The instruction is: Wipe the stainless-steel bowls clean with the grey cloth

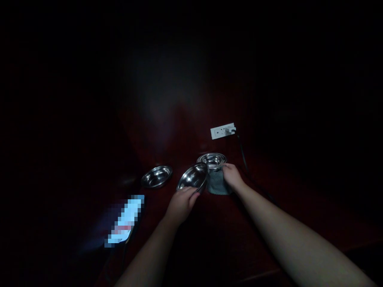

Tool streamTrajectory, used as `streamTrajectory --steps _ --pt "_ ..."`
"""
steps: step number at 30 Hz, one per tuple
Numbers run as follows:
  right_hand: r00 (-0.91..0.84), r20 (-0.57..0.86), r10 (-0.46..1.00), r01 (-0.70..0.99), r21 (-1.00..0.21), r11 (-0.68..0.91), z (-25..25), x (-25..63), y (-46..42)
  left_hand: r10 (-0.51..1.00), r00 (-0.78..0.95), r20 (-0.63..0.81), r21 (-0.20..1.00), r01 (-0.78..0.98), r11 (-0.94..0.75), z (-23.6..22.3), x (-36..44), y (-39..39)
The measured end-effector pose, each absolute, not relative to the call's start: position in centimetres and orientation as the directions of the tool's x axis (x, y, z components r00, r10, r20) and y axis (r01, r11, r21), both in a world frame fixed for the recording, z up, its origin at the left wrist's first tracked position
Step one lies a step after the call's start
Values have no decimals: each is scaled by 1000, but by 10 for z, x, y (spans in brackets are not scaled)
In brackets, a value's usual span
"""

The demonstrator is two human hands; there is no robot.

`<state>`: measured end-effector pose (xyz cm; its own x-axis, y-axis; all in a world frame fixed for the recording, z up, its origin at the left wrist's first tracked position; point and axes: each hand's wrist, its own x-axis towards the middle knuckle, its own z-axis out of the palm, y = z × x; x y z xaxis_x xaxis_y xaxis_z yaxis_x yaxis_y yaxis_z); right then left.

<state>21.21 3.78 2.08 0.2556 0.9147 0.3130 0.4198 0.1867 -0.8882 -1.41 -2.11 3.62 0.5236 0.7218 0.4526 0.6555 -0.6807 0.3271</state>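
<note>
My left hand [183, 202] grips the near rim of a shiny steel bowl [193, 177], which is tilted with its hollow partly toward me. To its right, my right hand [232, 175] pinches the upper corner of a grey-green cloth [218, 182] that hangs down from the fingers. Just behind the cloth sits a nested stack of steel bowls [212, 159], its front partly covered by the cloth. Off to the left, another steel bowl [157, 177] rests apart on the dark red surface.
A white wall socket [223, 130] with a white plug [230, 129] is behind the stack; a dark cable [243, 153] runs down from it. At the lower left, a lit, pixelated screen [125, 221] glows. Most of the surroundings are too dark to make out.
</note>
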Motion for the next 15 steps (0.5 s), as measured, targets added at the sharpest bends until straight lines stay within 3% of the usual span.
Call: streamTrajectory --steps 7,15 --pt "51 139 989 610 -788 79 12 214 40 730 489 478 255 718 -648 29 -15 -16" --pt "-340 104 935 510 -815 276 24 196 19 748 447 490 227 763 -605 29 -17 -9"
